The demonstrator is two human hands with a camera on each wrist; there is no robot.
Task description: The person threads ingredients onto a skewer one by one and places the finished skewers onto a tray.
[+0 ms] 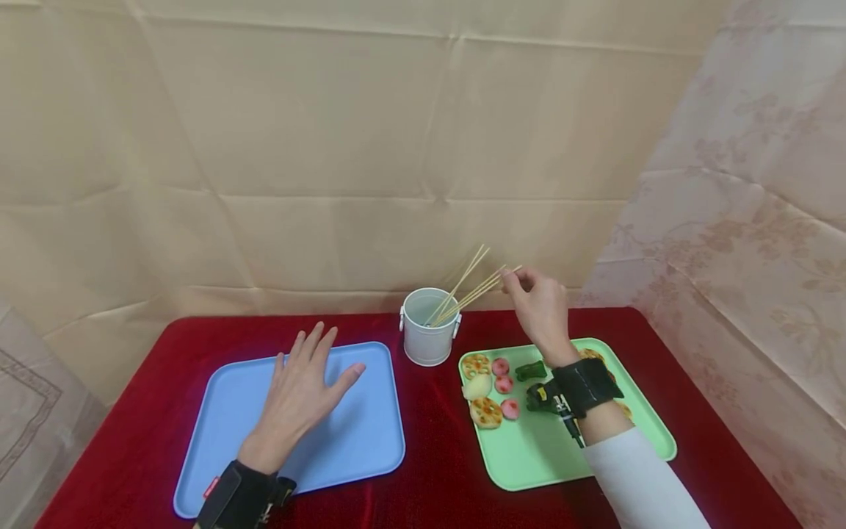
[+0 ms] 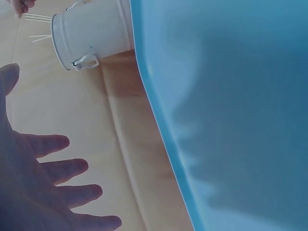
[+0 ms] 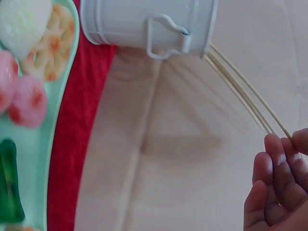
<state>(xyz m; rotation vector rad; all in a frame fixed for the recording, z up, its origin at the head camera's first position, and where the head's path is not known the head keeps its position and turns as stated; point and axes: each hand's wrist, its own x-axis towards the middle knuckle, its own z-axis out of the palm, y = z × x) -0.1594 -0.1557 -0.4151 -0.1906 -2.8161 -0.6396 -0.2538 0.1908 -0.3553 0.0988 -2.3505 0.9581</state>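
My right hand [image 1: 543, 308] pinches the top end of a thin bamboo skewer [image 3: 255, 92] between thumb and fingers. The skewer's lower end is still inside the small white bucket [image 1: 426, 344]. Several other bamboo skewers [image 1: 472, 266] lean out over the bucket's rim, some close beside the fingertips. With fingers spread and straight, my left hand [image 1: 300, 393] hovers above the blue tray [image 1: 370, 441] and holds nothing. Its shadow falls on the tray in the left wrist view.
At right, a green tray [image 1: 529, 470] carries browned lotus-root-like slices [image 1: 485, 413], pink balls [image 1: 504, 384], a pale piece [image 1: 477, 386] and green pieces [image 1: 531, 370]. My right forearm hides part of it. Red cloth [image 1: 429, 455] covers the table; a beige curtain [image 1: 317, 147] hangs behind.
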